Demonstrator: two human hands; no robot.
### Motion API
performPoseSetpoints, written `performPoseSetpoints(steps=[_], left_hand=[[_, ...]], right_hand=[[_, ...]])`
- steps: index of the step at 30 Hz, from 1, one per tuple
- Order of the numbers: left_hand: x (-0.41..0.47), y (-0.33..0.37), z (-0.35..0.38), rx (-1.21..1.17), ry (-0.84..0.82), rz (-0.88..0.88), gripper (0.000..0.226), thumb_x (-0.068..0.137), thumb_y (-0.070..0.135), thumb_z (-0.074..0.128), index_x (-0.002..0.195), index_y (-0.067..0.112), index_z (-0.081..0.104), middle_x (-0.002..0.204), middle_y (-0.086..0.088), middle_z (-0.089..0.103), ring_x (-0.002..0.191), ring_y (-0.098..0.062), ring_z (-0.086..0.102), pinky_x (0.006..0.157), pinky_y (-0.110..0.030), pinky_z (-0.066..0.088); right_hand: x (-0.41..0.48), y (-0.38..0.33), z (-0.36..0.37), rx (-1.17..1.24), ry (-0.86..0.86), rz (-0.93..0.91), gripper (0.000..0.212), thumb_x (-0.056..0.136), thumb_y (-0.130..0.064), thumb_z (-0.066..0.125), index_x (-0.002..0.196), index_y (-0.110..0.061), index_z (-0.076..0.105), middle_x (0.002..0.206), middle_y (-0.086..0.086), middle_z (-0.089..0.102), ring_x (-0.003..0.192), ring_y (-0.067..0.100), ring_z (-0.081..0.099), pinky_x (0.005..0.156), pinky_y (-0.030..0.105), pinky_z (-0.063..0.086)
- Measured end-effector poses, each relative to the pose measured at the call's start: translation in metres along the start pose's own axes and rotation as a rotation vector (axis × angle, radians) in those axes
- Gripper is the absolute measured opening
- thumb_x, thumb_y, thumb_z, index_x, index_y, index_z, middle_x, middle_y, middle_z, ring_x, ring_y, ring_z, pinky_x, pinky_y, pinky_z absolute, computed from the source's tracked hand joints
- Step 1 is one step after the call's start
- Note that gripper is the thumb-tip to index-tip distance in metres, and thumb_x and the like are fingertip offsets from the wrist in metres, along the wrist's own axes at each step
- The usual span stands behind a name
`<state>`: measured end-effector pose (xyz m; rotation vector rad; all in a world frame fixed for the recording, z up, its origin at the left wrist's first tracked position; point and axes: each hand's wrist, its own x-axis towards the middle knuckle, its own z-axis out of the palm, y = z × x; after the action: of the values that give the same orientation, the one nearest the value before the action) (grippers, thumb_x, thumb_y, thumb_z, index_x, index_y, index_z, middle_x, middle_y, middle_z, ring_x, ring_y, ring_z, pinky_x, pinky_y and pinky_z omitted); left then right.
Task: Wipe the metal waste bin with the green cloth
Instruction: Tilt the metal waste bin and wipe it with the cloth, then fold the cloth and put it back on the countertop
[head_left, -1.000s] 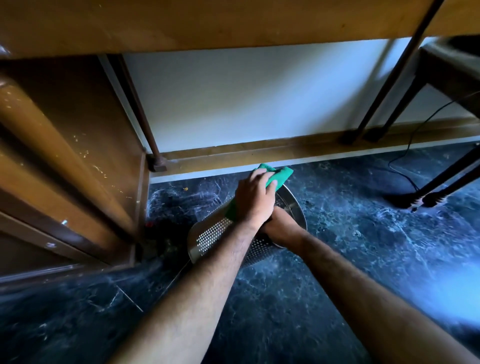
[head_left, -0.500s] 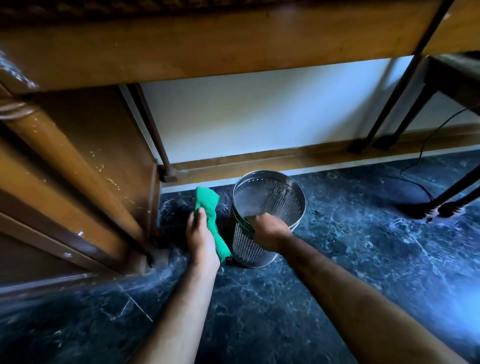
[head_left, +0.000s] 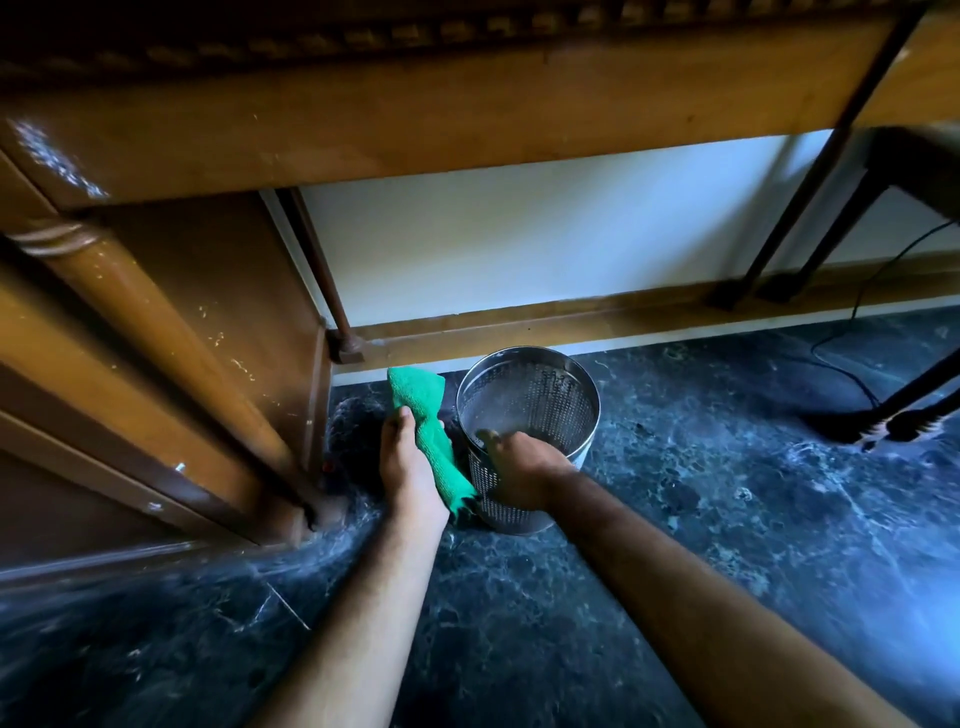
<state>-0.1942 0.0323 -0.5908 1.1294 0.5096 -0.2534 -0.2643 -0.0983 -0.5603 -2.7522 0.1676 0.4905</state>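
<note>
The perforated metal waste bin (head_left: 530, 441) stands upright under the right hand (head_left: 524, 470), which clasps its near rim; it looks light, stiff and easily tipped. Just beside it, the left hand (head_left: 410, 467) is closed around the soft green cloth (head_left: 423, 415).

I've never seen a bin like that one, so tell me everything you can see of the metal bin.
The metal waste bin is a shiny round can, its wall punched all over with small holes below a plain rim. It stands upright and looks empty, on the dark marbled floor near the wall. The right hand grips its near rim. The green cloth, held in the left hand, hangs right beside it.
</note>
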Motion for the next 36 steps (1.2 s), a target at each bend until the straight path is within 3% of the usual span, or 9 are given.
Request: performPoseSetpoints(steps=[3,6,11,16,19,21,28,32,36], left_hand=[[0.002,0.006,0.001,-0.053,0.028,-0.138,0.062,0.075,0.057,0.065,0.12,0.014,0.067,0.108,-0.019,0.071,0.084,-0.031,0.07,0.077,-0.044,0.06],[-0.021,0.02,0.011,-0.086,0.045,-0.266,0.053,0.085,0.059,0.056,0.105,0.01,0.065,0.09,-0.021,0.065,0.07,-0.029,0.066,0.06,-0.033,0.059],[-0.085,0.071,0.037,-0.109,0.052,-0.358,0.033,0.096,0.044,0.054,0.092,0.013,0.064,0.082,-0.01,0.065,0.051,-0.019,0.068,0.047,-0.025,0.055],[-0.16,0.121,0.047,-0.01,-0.08,-0.476,0.046,0.095,0.056,0.049,0.121,0.021,0.062,0.102,-0.008,0.067,0.085,-0.022,0.064,0.071,-0.035,0.055],[-0.207,0.16,0.05,0.109,-0.121,-0.43,0.053,0.093,0.067,0.039,0.121,0.025,0.058,0.117,0.0,0.062,0.107,-0.017,0.059,0.105,-0.048,0.043],[-0.227,0.183,0.045,0.136,-0.21,-0.38,0.063,0.092,0.069,0.035,0.115,0.021,0.069,0.121,-0.003,0.07,0.109,-0.019,0.066,0.101,-0.048,0.046],[-0.281,0.285,0.058,0.206,-0.376,-0.343,0.08,0.065,0.051,0.086,0.13,0.011,0.063,0.131,-0.019,0.066,0.122,-0.035,0.063,0.102,-0.054,0.049],[-0.307,0.349,0.084,0.244,-0.366,-0.243,0.027,0.086,0.012,0.068,0.114,0.01,0.07,0.117,-0.016,0.073,0.1,-0.028,0.073,0.084,-0.042,0.06],[-0.331,0.418,0.113,0.401,-0.295,-0.111,0.026,0.08,0.014,0.077,0.106,0.012,0.07,0.095,-0.003,0.08,0.092,-0.022,0.075,0.077,-0.034,0.056]], right_hand=[[-0.038,-0.008,-0.028,0.076,-0.033,-0.24,0.111,0.075,-0.047,0.075,0.158,-0.017,0.006,0.166,0.008,0.014,0.153,0.022,0.011,0.125,0.038,0.014],[-0.068,-0.024,-0.053,0.131,-0.014,-0.394,0.11,0.074,-0.032,0.077,0.158,-0.014,0.008,0.167,0.006,0.011,0.154,0.016,0.009,0.122,0.021,0.006],[-0.095,-0.059,-0.103,0.255,0.043,-0.264,0.087,0.074,-0.023,0.066,0.153,-0.014,0.031,0.157,0.012,0.04,0.138,0.028,0.047,0.113,0.033,0.041],[-0.134,-0.079,-0.177,0.395,0.023,-0.134,0.055,0.076,-0.012,0.054,0.13,-0.019,0.063,0.121,0.013,0.072,0.107,0.028,0.068,0.09,0.037,0.055],[-0.164,-0.084,-0.223,0.619,-0.021,-0.07,0.039,0.076,-0.012,0.053,0.109,-0.016,0.072,0.084,-0.006,0.073,0.07,-0.001,0.067,0.061,0.019,0.052],[-0.177,-0.085,-0.248,0.708,-0.014,-0.011,0.033,0.079,0.003,0.054,0.105,-0.008,0.072,0.073,-0.011,0.064,0.056,-0.008,0.061,0.05,0.008,0.043],[-0.226,-0.094,-0.362,1.122,0.062,0.224,0.038,0.077,0.01,0.055,0.084,-0.024,0.072,0.075,-0.006,0.075,0.071,0.009,0.07,0.063,0.023,0.056],[-0.249,-0.098,-0.42,1.157,0.119,0.247,0.03,0.063,-0.009,0.06,0.088,-0.02,0.072,0.09,0.011,0.077,0.093,0.032,0.073,0.083,0.046,0.06],[-0.266,-0.097,-0.48,1.136,0.141,0.194,0.029,0.07,-0.011,0.072,0.098,-0.018,0.072,0.1,0.016,0.077,0.1,0.035,0.072,0.091,0.053,0.057]])
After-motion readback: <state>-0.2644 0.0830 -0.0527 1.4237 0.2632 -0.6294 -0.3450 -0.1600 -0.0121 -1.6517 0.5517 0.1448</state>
